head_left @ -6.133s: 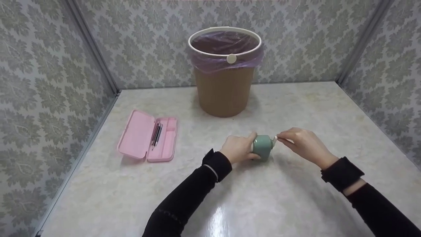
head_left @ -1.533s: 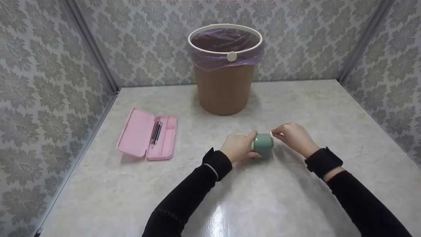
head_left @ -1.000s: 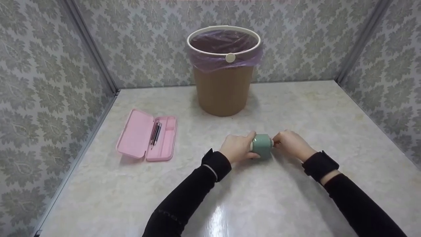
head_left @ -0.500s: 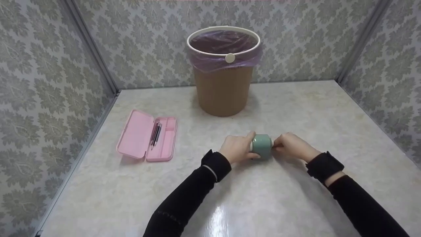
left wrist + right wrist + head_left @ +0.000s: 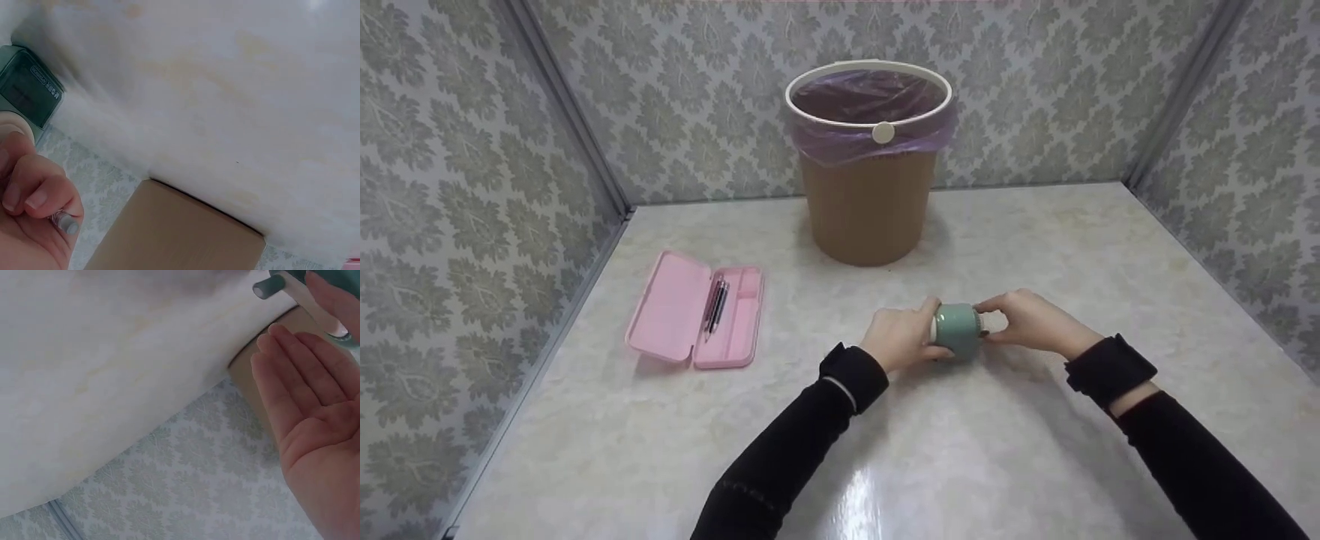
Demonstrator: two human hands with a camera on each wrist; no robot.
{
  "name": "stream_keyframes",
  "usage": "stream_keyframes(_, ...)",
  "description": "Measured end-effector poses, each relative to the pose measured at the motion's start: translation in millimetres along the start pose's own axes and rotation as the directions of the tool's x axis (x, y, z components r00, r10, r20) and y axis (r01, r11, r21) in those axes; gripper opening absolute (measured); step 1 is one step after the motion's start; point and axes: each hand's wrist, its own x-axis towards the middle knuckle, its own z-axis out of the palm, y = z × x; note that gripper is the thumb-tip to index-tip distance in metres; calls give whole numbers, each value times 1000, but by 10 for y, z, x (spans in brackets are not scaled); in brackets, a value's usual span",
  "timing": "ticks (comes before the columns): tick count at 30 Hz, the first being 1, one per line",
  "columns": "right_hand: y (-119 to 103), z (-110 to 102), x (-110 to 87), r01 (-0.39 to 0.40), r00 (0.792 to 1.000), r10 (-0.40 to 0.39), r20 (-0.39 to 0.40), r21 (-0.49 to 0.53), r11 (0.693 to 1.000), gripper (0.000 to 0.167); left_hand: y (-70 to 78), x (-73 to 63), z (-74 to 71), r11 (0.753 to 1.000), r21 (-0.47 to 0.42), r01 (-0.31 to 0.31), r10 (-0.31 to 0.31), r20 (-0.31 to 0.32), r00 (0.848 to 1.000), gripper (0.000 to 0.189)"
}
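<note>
A green pencil sharpener [image 5: 958, 330] lies just right of the table's middle. My left hand [image 5: 901, 337] grips it from the left, thumb and fingers around its body. In the left wrist view, the grey end of a pencil [image 5: 68, 224] pokes out from between the curled fingers, close behind the sharpener's white ring [image 5: 16, 120]. At the sharpener's right side is my right hand [image 5: 1035, 322], thumb spread from the nearly straight fingers. Between them, in the right wrist view, shows the white crank [image 5: 308, 305] with its green knob [image 5: 269, 287] free of the fingertips.
Behind the hands stands a brown bin [image 5: 866, 202] lined with a purple bag [image 5: 840, 146]. An opened pink pencil case [image 5: 667, 307] with several pencils [image 5: 715, 307] inside lies to the left. Patterned walls enclose the table [image 5: 780, 450].
The right hand pinched the crank earlier and worked it through different positions. Now its thumb and fingers have spread apart around it. The left hand keeps its grip on the sharpener.
</note>
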Motion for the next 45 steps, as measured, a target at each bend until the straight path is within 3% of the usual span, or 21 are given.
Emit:
stream_keyframes(3,-70,-73,25,-32,999,32,12,0,999,50,-2,18,17,1000,9,8,-7,-14,1000,74)
stream_keyframes(9,-198,-135,100,-23,1000,23,2,6,1000,63,-1,56,41,1000,-5,4,-4,-53,999,73)
stream_keyframes(16,-288,-66,216,31,1000,-31,1,5,1000,54,3,70,48,998,-60,8,-13,-72,997,69)
stream_keyframes(26,-309,-29,282,56,998,-56,-5,-21,998,45,-21,52,12,985,-164,55,-60,-21,998,69)
stream_keyframes(32,-298,-35,280,68,998,-69,-11,-28,997,44,-120,-20,-75,967,-249,56,-62,-16,998,76)
stream_keyframes(38,-304,-44,291,45,999,-45,-3,-21,999,43,-297,-141,-126,934,-350,67,-78,-17,997,56)
stream_keyframes(45,-267,-58,294,39,999,-39,4,-7,999,40,-440,-261,-109,893,-440,90,-135,-72,988,25)
